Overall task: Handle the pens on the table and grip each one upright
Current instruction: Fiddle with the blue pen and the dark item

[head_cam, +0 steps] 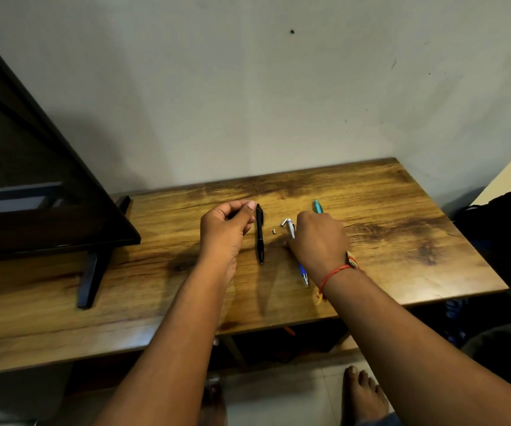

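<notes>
A black pen (260, 238) lies flat on the wooden table (401, 241), its length running away from me. My left hand (225, 230) hovers just left of its far end, thumb and forefinger pinched together; a thin dark sliver shows at the fingertips. My right hand (320, 241) rests palm down over a blue and white pen (303, 274), whose white end and blue tip stick out on either side. A teal pen (317, 206) pokes out beyond the right fingers. Whether those fingers hold either pen is hidden. Two small silver pen parts (283, 223) lie between the pens.
A dark flat screen (32, 179) stands at the left on a black foot (89, 281). The wall runs right behind the table. A dark bag (506, 241) sits past the table's right edge. My bare feet (363, 395) are on the tiled floor below.
</notes>
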